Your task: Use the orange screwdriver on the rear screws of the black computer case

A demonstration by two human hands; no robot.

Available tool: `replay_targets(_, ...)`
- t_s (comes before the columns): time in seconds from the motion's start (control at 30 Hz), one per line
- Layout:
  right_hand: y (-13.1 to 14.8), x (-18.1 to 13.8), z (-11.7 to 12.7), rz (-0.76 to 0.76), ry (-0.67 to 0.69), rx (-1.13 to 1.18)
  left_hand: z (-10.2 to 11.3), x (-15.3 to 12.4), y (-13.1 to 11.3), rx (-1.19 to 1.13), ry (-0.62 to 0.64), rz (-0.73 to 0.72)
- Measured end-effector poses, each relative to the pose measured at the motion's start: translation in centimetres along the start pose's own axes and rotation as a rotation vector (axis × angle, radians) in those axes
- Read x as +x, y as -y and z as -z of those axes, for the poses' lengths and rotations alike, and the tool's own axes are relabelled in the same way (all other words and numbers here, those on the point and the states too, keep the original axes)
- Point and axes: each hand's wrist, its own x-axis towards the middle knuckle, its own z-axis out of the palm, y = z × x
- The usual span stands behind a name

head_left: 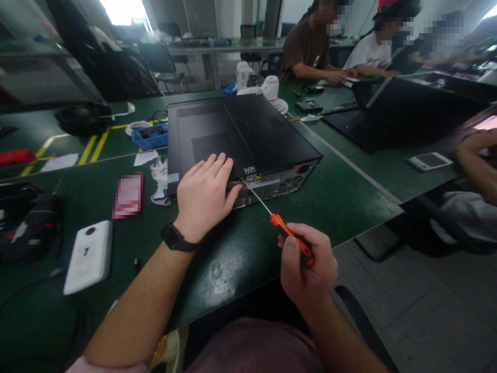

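Note:
A black desktop computer case (236, 134) lies flat on the green table (233, 254), its rear panel facing me. My left hand (204, 194) rests palm down on the near edge of the case, fingers stretched over the vent grille, a dark watch on the wrist. My right hand (308, 264) is closed round the orange handle of a screwdriver (289, 235). The thin metal shaft runs up and left, and its tip touches the top edge of the rear panel beside my left thumb.
A white device (89, 256), a red-patterned card (128, 196) and a crumpled white glove (159, 178) lie left of the case. A blue tray (149, 137) stands behind them. Another black case (399, 111) and a phone (429, 160) lie right. Other people sit at the far side and right edge.

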Motion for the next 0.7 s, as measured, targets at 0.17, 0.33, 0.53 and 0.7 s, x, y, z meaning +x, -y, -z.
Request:
replay_targets(0.17,-0.34,-0.53,-0.24,-0.066,-0.016,0.037,0.01,0.0,0.03,0.009,-0.003,-0.002)
replay_targets(0.33,-0.04,-0.15,-0.05,-0.005,0.004,0.06,0.08,0.05,0.04,-0.008,0.003,0.008)
replay_targets(0.53,-0.21,-0.28,0.04,-0.033,0.001,-0.028,-0.03,-0.04,0.09,0.003,-0.006,-0.003)
replay_targets(0.7,-0.36,-0.28,-0.04,-0.052,-0.001,0.022,-0.11,-0.06,0.11,0.005,-0.005,0.003)
